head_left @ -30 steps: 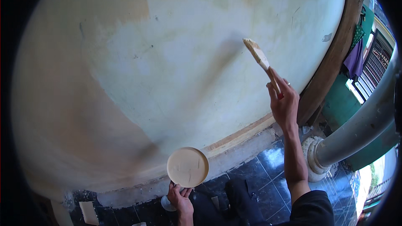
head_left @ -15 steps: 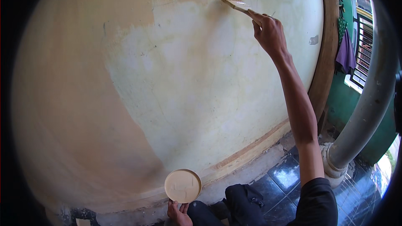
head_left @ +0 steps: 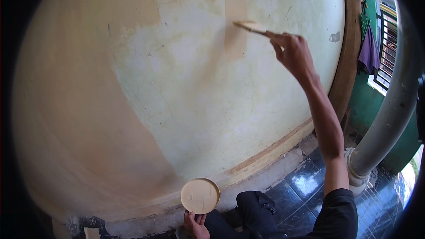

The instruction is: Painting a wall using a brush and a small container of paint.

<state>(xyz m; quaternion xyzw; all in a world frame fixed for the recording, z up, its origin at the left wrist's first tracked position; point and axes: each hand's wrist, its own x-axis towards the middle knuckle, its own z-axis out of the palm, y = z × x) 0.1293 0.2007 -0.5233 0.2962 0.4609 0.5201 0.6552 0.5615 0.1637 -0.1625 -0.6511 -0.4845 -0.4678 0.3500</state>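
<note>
My right hand [head_left: 294, 54] is closed round the handle of a flat paintbrush [head_left: 251, 27], in front of the upper part of a wall [head_left: 186, 88]. Around the bristles lies a tan painted strip [head_left: 236, 46] on the pale greenish surface; whether the tip touches the wall, I cannot tell. Low down, my left hand [head_left: 197, 226] grips the near edge of a round shallow lid [head_left: 200, 179], its thumb over the rim. Tan paint [head_left: 200, 197] covers the inside of that lid.
Tan paint also covers the wall's left side [head_left: 79, 106]. To the right stand a wooden post [head_left: 347, 62] and a grey pipe [head_left: 385, 124]. A purple umbrella [head_left: 369, 55] hangs behind. Dark glossy tiles [head_left: 305, 183] lie below, beside my bent legs [head_left: 254, 208].
My right hand has drawn the brush downward on the wall, and a tan vertical strip now shows there. The lid in my left hand sits slightly further right in the view.
</note>
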